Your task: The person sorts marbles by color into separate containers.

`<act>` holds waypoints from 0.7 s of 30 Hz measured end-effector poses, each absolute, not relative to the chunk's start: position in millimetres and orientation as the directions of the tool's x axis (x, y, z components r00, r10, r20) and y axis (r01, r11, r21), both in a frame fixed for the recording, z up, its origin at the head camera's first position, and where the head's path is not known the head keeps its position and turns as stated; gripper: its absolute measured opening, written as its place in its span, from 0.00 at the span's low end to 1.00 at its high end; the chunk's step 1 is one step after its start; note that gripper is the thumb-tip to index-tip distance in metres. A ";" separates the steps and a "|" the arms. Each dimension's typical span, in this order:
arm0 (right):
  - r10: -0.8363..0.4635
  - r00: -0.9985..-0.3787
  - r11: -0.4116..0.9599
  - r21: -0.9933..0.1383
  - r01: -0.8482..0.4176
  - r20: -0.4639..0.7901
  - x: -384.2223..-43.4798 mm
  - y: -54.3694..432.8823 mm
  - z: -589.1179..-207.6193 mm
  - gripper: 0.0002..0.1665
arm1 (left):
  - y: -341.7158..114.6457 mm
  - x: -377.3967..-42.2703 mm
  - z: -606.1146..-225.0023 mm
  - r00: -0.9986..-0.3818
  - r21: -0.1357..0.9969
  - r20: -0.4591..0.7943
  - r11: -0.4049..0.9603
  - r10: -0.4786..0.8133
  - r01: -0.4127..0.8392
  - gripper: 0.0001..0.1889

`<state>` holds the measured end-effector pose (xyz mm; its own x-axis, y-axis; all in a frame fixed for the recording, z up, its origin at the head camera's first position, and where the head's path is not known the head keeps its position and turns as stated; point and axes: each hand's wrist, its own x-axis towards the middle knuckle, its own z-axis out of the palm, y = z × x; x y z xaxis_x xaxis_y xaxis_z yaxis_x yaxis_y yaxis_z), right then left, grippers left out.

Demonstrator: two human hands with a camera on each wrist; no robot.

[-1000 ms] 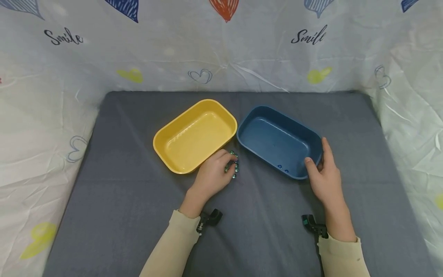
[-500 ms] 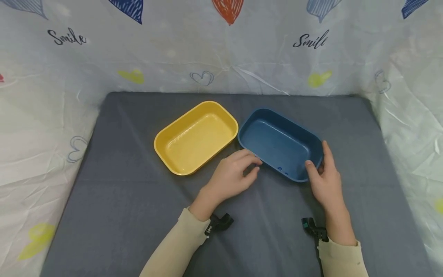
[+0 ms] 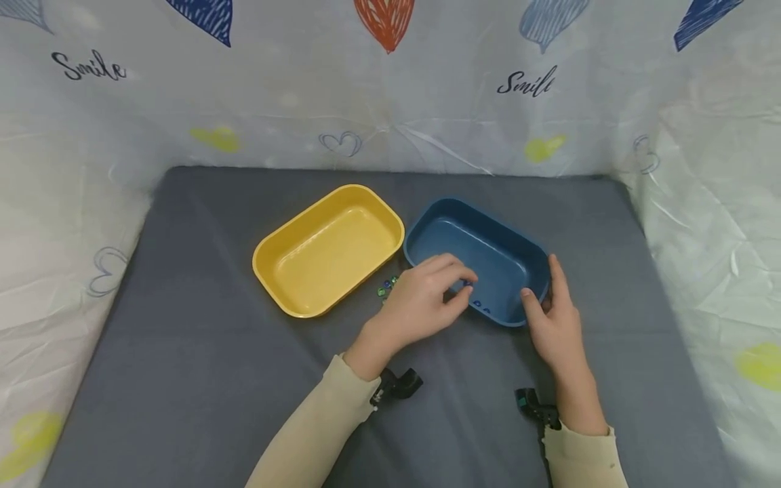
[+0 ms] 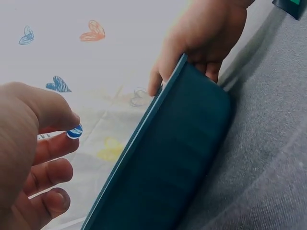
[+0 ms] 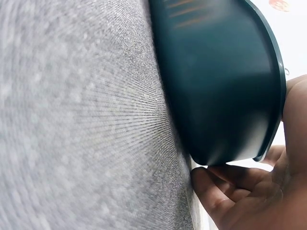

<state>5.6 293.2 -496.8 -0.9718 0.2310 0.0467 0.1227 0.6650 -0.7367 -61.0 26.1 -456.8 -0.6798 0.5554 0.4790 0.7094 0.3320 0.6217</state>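
Note:
My left hand (image 3: 424, 298) is over the near edge of the blue plastic tray (image 3: 448, 210), pinching a small blue glass marble (image 4: 74, 132) between thumb and forefinger. The other fingers of that hand curl loosely below it in the left wrist view. A couple of blue marbles (image 3: 478, 303) lie inside the tray along its near wall. At the tray's right end, my right hand (image 3: 558, 332) grips the rim, thumb at the near corner and fingers around the outer wall (image 5: 220, 96). Several green and blue marbles (image 3: 386, 287) rest on the cloth, partly hidden behind my left hand.
A yellow plastic tray (image 3: 323, 251) stands left of the blue one, their corners nearly meeting. Both are on a grey cloth (image 3: 201, 366) spread over the table. A white printed curtain (image 3: 293, 88) rises behind and at both sides.
My left hand has moved right from the marbles on the cloth to above the blue tray's near edge, carrying a blue marble. The right hand keeps its grip on the tray.

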 end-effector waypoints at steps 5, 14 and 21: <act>0.232 -0.971 0.668 -0.735 0.119 0.053 5.1 294.3 -498.6 0.47 | 35.2 -65.6 -459.0 -0.680 0.624 0.464 0.336 0.568 0.706 0.07; 0.219 -0.974 0.659 -0.745 0.101 0.061 5.1 296.0 -500.3 0.47 | 47.7 -69.1 -469.4 -0.696 0.612 0.432 0.381 0.573 0.693 0.06; 0.215 -0.974 0.656 -0.749 0.090 0.072 5.1 296.4 -499.8 0.47 | 54.9 -70.3 -478.1 -0.703 0.585 0.406 0.426 0.584 0.691 0.05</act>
<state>5.1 296.4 -499.8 -0.9739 0.2153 0.0720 0.0897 0.6563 -0.7491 -70.3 54.9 -478.1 -0.7031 0.5840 0.4056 0.6908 0.4257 0.5845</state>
